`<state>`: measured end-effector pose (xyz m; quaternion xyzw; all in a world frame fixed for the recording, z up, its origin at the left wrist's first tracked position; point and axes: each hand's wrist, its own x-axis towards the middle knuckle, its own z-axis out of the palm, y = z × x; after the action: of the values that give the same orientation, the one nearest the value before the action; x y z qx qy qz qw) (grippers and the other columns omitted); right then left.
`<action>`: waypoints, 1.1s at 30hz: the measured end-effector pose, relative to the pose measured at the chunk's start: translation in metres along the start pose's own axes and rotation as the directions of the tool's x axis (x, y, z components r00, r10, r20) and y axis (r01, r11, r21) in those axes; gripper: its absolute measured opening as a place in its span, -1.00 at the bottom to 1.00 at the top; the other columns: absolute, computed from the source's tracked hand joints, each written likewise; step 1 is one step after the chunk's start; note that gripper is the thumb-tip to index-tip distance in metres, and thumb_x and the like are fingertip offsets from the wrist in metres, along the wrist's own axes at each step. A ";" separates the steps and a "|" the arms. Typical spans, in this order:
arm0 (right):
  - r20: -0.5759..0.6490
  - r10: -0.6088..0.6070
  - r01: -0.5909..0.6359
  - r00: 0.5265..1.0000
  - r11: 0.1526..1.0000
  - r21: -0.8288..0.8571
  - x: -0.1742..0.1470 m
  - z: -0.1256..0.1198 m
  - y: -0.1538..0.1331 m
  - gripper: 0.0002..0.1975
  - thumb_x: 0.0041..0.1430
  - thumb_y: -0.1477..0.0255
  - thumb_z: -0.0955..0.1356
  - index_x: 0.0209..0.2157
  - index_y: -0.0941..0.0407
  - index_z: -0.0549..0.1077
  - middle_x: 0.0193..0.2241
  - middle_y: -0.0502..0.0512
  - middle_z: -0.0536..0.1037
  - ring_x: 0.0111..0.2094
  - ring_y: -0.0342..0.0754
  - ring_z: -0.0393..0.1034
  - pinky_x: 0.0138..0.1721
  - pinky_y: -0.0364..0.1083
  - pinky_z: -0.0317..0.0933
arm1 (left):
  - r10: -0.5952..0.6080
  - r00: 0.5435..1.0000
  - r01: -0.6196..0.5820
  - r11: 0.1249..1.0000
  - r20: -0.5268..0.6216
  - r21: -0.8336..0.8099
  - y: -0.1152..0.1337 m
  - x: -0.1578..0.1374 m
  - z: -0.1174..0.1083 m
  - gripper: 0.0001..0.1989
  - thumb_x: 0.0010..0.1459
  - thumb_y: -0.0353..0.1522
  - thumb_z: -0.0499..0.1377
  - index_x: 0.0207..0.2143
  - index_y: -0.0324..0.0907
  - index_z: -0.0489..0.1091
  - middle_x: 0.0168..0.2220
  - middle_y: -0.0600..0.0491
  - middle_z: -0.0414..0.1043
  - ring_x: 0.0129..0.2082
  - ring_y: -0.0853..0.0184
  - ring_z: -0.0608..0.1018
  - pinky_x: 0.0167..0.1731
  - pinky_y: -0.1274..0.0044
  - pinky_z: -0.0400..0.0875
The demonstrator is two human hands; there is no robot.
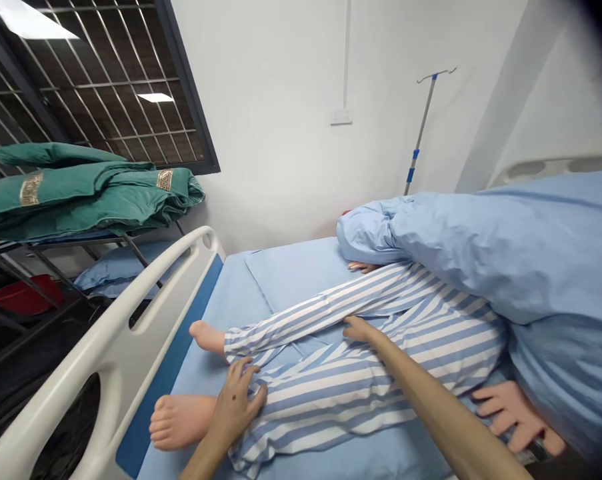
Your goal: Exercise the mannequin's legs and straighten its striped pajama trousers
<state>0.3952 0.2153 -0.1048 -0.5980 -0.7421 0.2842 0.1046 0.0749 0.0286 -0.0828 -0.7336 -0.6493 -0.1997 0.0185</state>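
A manikin lies on the bed in blue-and-white striped trousers (331, 380), its near foot (181, 421) and far foot (208, 335) bare. My left hand (237, 397) rests at the near ankle, over the trouser cuff, with thumb and fingers apart. Between the two legs, around knee level, my right hand (359, 329) has its fingers curled onto the striped cloth; its thumb is mostly hidden. A light blue gown or cover (461, 240) drapes the upper body. The manikin's near hand (519, 415) sticks out beside the hip, fingers spread, and part of its far hand (363, 267) shows.
A white bed end board (125, 320) rises at the left, beyond the feet. Folded green bedding (91, 193) lies on a metal rack, with a red basin (25, 297) lower down. An IV pole (421, 133) stands by the wall behind the light blue bed sheet (291, 267).
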 end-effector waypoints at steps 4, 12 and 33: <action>-0.078 -0.257 0.251 0.963 0.965 -0.080 -0.064 -0.013 -0.010 -0.63 0.00 0.51 0.21 -0.13 0.13 0.44 -0.17 0.13 0.48 -0.11 -0.02 0.32 -0.04 -0.07 0.13 | 0.022 0.998 -0.020 0.999 0.064 -0.038 0.003 -0.021 -0.005 -0.73 0.13 -0.26 -0.12 -0.24 -0.07 0.32 -0.15 -0.03 0.35 -0.09 0.22 0.35 -0.07 0.38 0.21; -0.461 -0.437 0.339 0.773 0.898 -0.282 -0.191 0.031 0.022 -0.57 0.08 0.45 0.16 0.01 0.02 0.30 0.07 0.13 0.25 0.12 0.07 0.07 0.09 0.09 0.04 | 0.093 0.957 -0.134 0.982 0.275 0.132 0.006 -0.039 -0.004 -0.42 -0.10 -0.21 0.10 0.04 -0.12 0.19 -0.04 -0.08 0.31 -0.06 0.12 0.31 -0.03 0.34 0.09; -0.423 0.189 -0.160 0.886 0.982 0.104 -0.313 0.179 0.075 -0.48 -0.05 0.45 0.14 0.02 0.13 0.26 0.12 0.13 0.12 0.09 -0.01 0.13 -0.05 -0.15 0.20 | -0.143 0.939 0.010 0.921 0.313 0.389 0.028 -0.024 -0.011 -0.57 -0.07 -0.45 -0.01 -0.09 -0.22 0.31 -0.17 -0.11 0.43 -0.16 0.11 0.41 -0.20 0.35 0.14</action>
<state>0.4508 -0.1250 -0.2342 -0.7066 -0.6339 0.1776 0.2594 0.0972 -0.0013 -0.0738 -0.7128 -0.6977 0.0576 0.0421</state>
